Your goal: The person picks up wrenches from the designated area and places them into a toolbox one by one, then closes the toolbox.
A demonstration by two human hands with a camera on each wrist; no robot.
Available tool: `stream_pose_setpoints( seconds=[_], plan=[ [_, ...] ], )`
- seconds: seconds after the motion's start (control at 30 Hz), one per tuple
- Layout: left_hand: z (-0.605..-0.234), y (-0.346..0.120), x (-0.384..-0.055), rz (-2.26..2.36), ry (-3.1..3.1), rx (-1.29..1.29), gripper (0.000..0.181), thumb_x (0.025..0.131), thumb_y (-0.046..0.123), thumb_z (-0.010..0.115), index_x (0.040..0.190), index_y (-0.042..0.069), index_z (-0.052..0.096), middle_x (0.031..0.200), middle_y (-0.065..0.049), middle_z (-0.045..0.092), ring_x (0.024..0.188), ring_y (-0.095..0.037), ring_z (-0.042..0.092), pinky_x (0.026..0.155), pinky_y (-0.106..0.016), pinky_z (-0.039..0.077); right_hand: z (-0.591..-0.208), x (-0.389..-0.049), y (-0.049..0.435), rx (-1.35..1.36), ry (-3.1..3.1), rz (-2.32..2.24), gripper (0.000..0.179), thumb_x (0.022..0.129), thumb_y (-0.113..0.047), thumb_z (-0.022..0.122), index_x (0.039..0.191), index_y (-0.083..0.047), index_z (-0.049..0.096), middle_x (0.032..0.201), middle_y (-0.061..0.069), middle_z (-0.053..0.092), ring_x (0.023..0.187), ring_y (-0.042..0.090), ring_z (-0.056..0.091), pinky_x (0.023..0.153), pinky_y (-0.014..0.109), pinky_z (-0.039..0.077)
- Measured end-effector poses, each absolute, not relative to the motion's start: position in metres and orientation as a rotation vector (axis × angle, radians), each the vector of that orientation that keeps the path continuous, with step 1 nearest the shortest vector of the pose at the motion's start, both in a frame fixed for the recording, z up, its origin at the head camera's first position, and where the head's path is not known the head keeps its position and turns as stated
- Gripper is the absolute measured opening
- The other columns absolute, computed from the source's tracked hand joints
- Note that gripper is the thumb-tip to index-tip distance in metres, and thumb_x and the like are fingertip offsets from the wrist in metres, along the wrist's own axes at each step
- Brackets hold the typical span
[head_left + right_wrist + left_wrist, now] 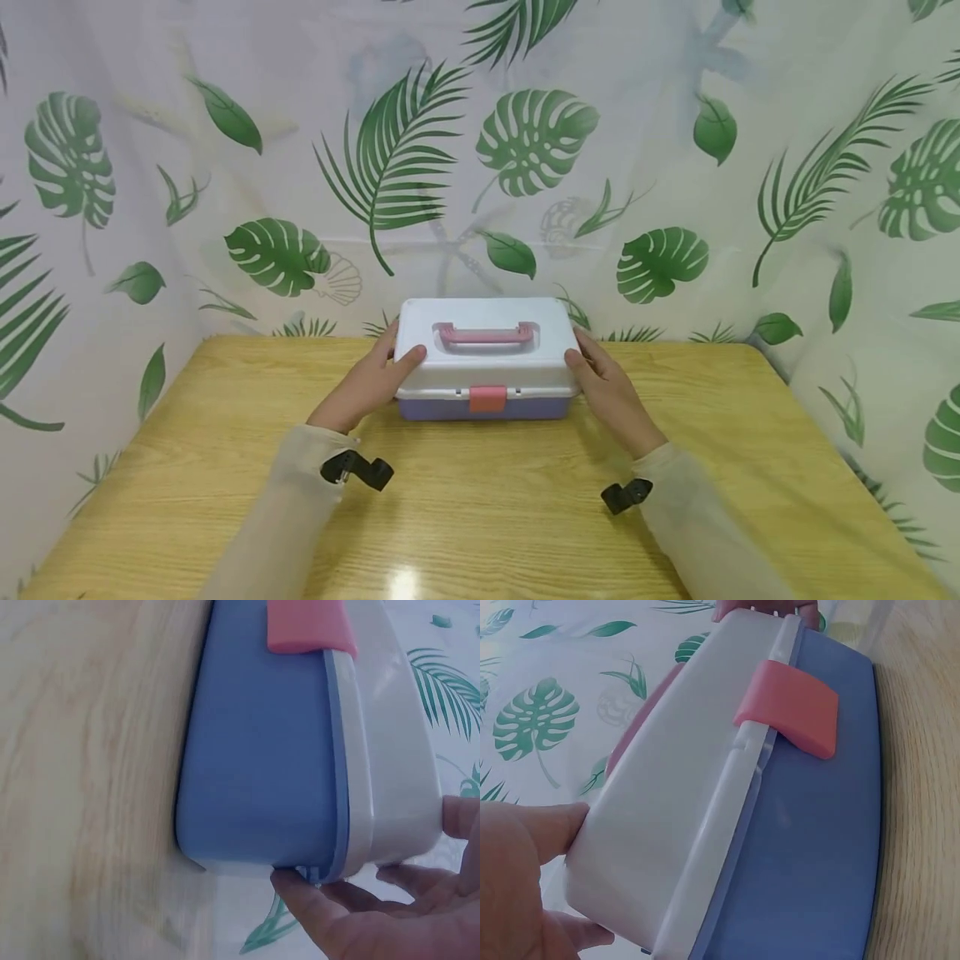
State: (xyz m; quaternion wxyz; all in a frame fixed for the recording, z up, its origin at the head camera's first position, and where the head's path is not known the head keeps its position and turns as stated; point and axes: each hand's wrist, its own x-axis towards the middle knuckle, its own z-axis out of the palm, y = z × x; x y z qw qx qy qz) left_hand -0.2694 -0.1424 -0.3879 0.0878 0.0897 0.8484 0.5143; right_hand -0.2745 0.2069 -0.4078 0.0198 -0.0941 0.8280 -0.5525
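Note:
A storage box (pixel 487 377) with a white lid, a folded-down pink handle (pixel 486 336) and a blue-purple base sits at the back of the table. Its pink latch (pixel 791 709) lies down over the front seam, and the lid is closed. My left hand (pixel 369 377) grips the box's left end, thumb on the lid's front edge. At the opposite end my right hand (pixel 611 390) holds the box, its thumb on the lid. In the right wrist view, fingers (pixel 307 904) of that hand touch the end wall near the seam; the far side of the box is hidden.
The wooden table (pixel 480 517) extends in front of the box and to both sides. Right behind its back edge hangs a white cloth (pixel 450 250) printed with green leaves, which also runs along the left and right sides.

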Motion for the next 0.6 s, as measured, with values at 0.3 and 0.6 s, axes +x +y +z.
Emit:
stream_pose_setpoints(
  seconds=[0.3,0.6],
  plan=[
    [-0.387,-0.143,-0.265,1.636,2.399,0.191,0.072,0.092,0.055,0.05,0.148,0.048,0.004,0.135,-0.014,0.043,0.101,-0.031,0.057,0.076,-0.047,0.056,-0.407,-0.275,0.21,-0.296,2.485,-1.745,0.064,0.094,-0.052,0.05,0.149,-0.029,0.028,0.154,0.003,0.027,0.135,0.026,0.035,0.103,0.045,0.041],
    [-0.388,-0.155,-0.265,1.653,2.295,0.213,0.072,0.096,0.043,0.051,0.15,0.041,0.002,0.135,-0.017,0.044,0.108,-0.033,0.055,0.081,-0.052,0.054,-0.404,-0.265,0.2,-0.166,2.444,-1.72,0.07,0.091,-0.054,0.053,0.15,-0.029,0.026,0.153,0.008,0.028,0.126,0.032,0.046,0.092,0.044,0.05]
  ],
)
